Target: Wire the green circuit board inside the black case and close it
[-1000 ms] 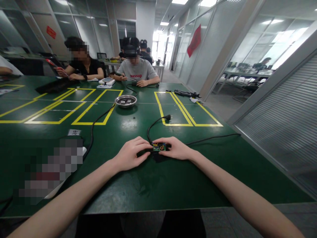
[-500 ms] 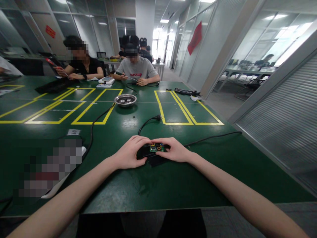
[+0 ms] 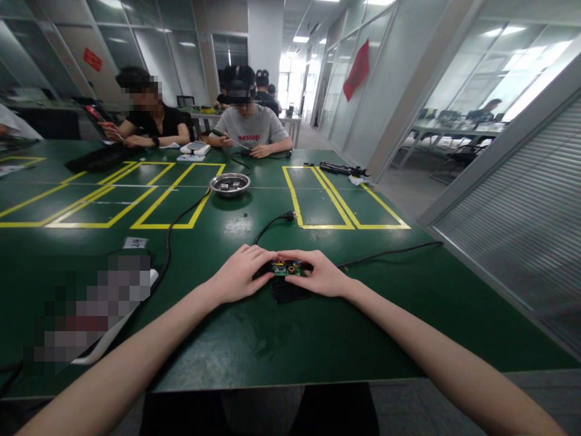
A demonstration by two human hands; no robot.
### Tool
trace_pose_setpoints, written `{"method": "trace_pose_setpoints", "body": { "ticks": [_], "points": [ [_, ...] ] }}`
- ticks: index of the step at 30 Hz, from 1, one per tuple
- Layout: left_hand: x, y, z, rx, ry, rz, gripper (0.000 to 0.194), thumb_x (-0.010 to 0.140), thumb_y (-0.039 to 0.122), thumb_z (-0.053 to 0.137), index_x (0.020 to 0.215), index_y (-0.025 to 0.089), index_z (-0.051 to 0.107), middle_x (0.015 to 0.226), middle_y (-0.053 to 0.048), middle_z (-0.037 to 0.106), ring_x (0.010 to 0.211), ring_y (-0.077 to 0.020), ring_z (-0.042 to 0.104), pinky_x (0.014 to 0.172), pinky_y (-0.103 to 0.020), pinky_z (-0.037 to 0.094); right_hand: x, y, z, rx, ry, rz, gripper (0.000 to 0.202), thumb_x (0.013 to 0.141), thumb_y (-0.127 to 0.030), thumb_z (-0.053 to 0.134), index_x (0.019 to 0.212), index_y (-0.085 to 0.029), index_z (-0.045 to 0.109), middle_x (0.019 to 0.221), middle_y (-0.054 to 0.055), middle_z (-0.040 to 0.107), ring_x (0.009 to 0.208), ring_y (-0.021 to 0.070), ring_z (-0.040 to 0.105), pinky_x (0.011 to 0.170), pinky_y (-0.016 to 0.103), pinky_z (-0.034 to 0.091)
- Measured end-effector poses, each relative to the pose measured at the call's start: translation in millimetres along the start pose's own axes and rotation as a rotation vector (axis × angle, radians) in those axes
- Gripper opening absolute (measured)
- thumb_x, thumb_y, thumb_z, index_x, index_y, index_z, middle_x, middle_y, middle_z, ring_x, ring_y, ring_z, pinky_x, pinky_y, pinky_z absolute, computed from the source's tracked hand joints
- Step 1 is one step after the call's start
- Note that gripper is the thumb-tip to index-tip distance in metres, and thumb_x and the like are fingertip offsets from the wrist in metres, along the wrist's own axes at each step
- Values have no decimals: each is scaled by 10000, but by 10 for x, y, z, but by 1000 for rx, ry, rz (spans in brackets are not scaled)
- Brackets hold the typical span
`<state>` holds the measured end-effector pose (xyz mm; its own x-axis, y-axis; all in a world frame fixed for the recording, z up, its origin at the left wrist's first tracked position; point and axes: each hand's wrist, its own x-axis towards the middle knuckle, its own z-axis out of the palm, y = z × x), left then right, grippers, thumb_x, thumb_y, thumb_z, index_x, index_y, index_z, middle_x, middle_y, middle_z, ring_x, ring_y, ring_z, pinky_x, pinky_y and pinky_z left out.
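A small green circuit board point(image 3: 285, 268) with copper-wound coils is held between my two hands above the table. My left hand point(image 3: 240, 274) grips its left end, thumb below and fingers over the far edge. On the right end, my right hand point(image 3: 321, 274) closes with its thumb along the near edge and its fingers behind. Just beneath the board lies a flat black piece point(image 3: 290, 291), partly hidden by the board and my hands. A black cable point(image 3: 267, 229) with a plug point(image 3: 289, 215) runs out behind my hands.
A metal bowl point(image 3: 230, 184) with small metal parts stands farther back on the green table point(image 3: 218, 357). Yellow tape rectangles mark the surface. A blurred-out object on a white base point(image 3: 106, 345) lies at left. Two people sit opposite; a black tool-like object point(image 3: 342, 169) lies at back right.
My left hand has shifted slightly right and up, and its thumb has come from beside the board onto its left end. The right hand has barely moved.
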<state>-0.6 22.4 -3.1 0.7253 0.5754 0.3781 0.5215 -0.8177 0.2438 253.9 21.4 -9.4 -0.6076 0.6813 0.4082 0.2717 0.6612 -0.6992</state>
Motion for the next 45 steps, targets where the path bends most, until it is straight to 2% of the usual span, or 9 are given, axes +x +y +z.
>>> {"method": "trace_pose_setpoints", "body": {
  "ticks": [9,15,21,28,32,35,38,41,45],
  "points": [
    [36,-62,60,104,88,28,258,1080,244,462,1304,191,580,1099,-94,742,980,-220,696,863,-351,536,4,-16,-6,-11,31,47,539,901,-295,709,1428,-210,634,1317,94,738,917,211,762,744,304,620],
    [42,-134,70,250,134,43,281,1075,210,444,1303,185,606,1151,-110,727,1026,-224,693,886,-352,573,28,-9,16,-44,85,-8,446,910,-254,706,1354,-211,692,1261,87,763,1032,233,748,891,342,598],
    [26,-219,71,262,139,-13,320,1030,136,456,1301,152,626,1177,-140,708,1061,-246,687,904,-380,598,38,17,38,-92,49,5,393,919,-245,694,1310,-210,711,1228,83,775,972,220,759,855,334,595],
    [-8,-251,126,303,85,-32,454,993,105,480,1431,193,561,1441,-158,597,1174,-263,657,969,-419,576,16,52,-10,11,-71,-87,459,863,-300,793,1302,-204,699,1348,117,717,1265,267,673,1117,413,507],
    [-25,-186,-1,299,73,-20,331,1001,129,485,1276,180,662,1218,-136,689,1056,-250,673,890,-385,540,-10,38,-55,41,-136,-50,649,759,-338,889,1350,-211,651,1361,114,697,1276,281,655,1131,426,491],
    [-51,-114,-88,237,15,-25,283,964,138,539,1205,176,683,1000,-81,719,931,-229,674,842,-368,488,-13,8,-36,36,-146,38,691,745,-317,893,1369,-216,613,1306,99,708,1204,268,682,1004,382,558],
    [-62,-56,-92,167,-51,-29,350,932,164,583,1274,188,654,974,-55,718,882,-205,673,832,-352,451,0,-18,19,5,-124,101,578,764,-234,852,1297,-218,629,1204,75,735,1110,244,710,892,335,573],
    [-37,-36,-30,146,-80,-21,294,973,238,592,1256,206,666,962,-44,708,859,-191,670,807,-339,434,16,-35,67,-45,-87,106,378,786,-171,801,1140,-204,672,1124,57,750,1028,222,720,921,343,557],
    [11,-85,48,218,-60,-36,257,975,161,588,1208,217,682,959,-39,709,838,-181,662,771,-324,419,34,-40,107,-102,-25,129,329,778,-156,793,1083,-196,674,1066,43,752,960,208,718,889,330,558]
  ]
}}
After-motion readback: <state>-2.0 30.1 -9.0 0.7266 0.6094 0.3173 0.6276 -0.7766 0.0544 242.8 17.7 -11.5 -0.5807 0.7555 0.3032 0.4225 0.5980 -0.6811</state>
